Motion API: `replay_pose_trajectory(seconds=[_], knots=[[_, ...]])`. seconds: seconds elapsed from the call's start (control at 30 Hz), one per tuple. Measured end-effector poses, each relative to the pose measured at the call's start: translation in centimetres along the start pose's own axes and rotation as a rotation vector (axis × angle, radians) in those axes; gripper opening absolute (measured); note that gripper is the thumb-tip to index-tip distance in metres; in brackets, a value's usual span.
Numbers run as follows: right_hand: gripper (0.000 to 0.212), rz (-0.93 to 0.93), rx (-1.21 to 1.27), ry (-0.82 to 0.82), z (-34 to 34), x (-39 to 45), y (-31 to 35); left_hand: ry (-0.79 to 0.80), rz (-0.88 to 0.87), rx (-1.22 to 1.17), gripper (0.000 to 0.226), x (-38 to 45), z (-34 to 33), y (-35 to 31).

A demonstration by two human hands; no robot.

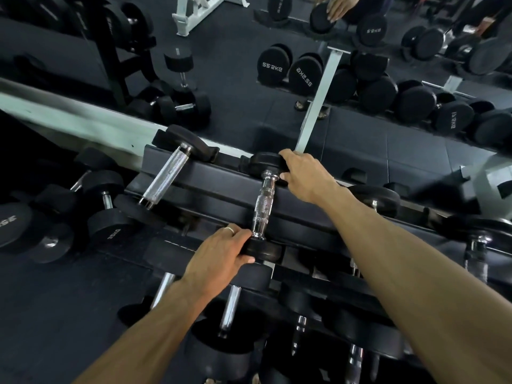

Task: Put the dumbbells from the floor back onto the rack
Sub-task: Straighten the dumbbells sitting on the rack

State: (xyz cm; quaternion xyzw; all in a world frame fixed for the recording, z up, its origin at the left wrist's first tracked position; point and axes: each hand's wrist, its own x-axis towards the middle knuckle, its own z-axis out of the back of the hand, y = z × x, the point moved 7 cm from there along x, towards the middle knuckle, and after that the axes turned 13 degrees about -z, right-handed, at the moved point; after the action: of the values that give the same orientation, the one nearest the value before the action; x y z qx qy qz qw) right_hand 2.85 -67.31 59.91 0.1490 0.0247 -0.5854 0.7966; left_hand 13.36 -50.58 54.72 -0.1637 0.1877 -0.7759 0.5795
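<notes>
A small dumbbell (pixel 263 206) with a chrome knurled handle and black round heads lies across the top tier of the black rack (pixel 210 176). My left hand (pixel 221 253) grips its near head from the left. My right hand (pixel 302 173) is wrapped over its far head at the rack's back rail. A larger dumbbell (pixel 166 176) rests on the same tier to the left. Several black dumbbells (pixel 108 214) lie on the floor to the left of the rack.
Lower rack tiers hold more dumbbells (pixel 230 309) below my arms, and another (pixel 374 198) sits to the right on the top tier. A mirror behind the rack reflects dumbbells (pixel 274 67), a white post (pixel 318 98) and a white bench frame (pixel 199 12).
</notes>
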Motion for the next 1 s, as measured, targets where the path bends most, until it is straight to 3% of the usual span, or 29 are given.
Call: replay_pose_trajectory(seconds=[0.53, 1.0], knots=[[0.032, -0.018, -0.005, -0.017, -0.1, -0.3, -0.1, 0.001, -0.008, -0.005, 0.05, -0.1, 0.3, 0.1], [0.056, 0.093, 0.03, -0.125, 0.9, -1.4, 3.7, 0.034, 0.054, 0.07, 0.073, -2.1, 2.5, 1.6]])
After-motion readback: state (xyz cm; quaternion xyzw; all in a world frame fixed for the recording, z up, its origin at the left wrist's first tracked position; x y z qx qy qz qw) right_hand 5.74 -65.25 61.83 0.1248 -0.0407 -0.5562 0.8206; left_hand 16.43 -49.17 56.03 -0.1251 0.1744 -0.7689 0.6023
